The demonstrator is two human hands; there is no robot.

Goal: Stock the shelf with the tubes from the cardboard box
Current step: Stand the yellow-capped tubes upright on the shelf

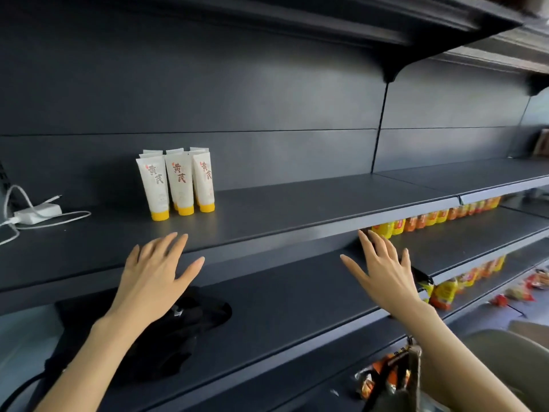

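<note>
Several white tubes [176, 182] with yellow caps and red-black lettering stand cap-down in a tight group on the dark shelf [297, 209], left of its middle. My left hand [157, 269] hovers in front of the shelf's front edge, below the tubes, fingers spread and holding nothing. My right hand [383, 269] is raised further right at the same height, fingers straight and empty. The cardboard box is out of view.
A white charger with cables [35, 215] lies at the shelf's left end. A black cloth item [154, 331] sits on the shelf below. Yellow and orange packets [430, 218] line the lower shelves at right. More snack packs [386, 376] lie at the bottom.
</note>
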